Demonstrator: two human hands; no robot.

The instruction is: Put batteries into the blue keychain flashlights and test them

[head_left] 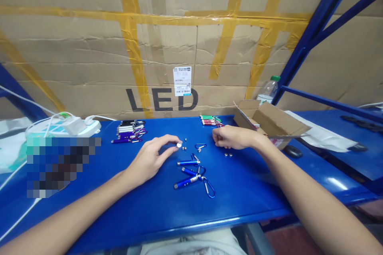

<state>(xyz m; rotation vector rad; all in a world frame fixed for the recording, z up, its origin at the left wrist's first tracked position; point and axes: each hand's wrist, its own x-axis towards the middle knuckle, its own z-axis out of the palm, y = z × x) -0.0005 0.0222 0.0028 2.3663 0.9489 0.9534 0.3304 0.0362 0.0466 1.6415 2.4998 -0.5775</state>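
My left hand (146,161) pinches a small silver button cell (178,145) between thumb and forefinger. A few small silver cells (184,148) lie on the blue table just past its fingertips. My right hand (232,137) is closed, knuckles up; whatever its fingers hold is hidden. Two more silver cells (228,155) rest below that hand. Between the hands are a blue carabiner clip (200,146) with a silver end piece, a blue keychain flashlight (187,163), and crossed blue flashlights (186,183) with carabiners nearer me.
Rows of purple, silver and black flashlights (128,131) lie back left; green and red ones (209,120) lie back right. An open cardboard box (277,121), a bottle (269,89) and a black mouse (292,151) stand right. A white power strip (86,129) with cables sits left.
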